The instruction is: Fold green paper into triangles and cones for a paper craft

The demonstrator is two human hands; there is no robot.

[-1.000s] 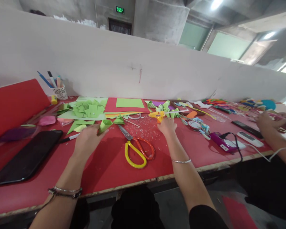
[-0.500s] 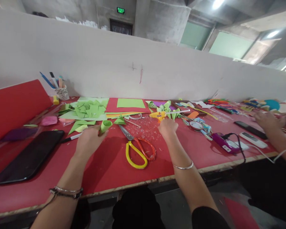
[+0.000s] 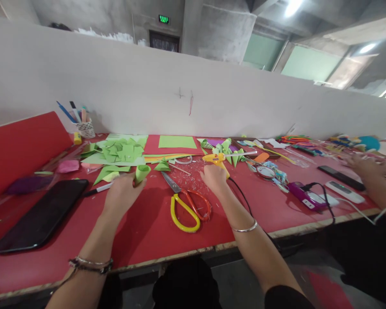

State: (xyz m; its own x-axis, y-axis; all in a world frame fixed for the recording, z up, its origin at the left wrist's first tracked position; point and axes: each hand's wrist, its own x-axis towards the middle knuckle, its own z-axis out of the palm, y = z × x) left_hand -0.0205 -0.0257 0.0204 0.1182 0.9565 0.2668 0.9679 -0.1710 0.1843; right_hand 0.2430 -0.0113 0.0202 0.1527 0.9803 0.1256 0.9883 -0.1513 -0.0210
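Just left of the frame's centre, the left hand holds a rolled green paper tube.
Likely light and easily crushed, it calls for a soft pinch low on its side, clear of the open rim. Well apart, near mid-frame, the right hand is at the yellow glue gun, though whether it grips cannot be told; that stiff body is probably best taken by its handle.

A person's left hand grips a rolled green paper cone left of center as the right hand rests at a yellow glue gun mid-frame, its grasp unclear. Scissors lie between them on a red counter; a co-worker's hand appears at far right.
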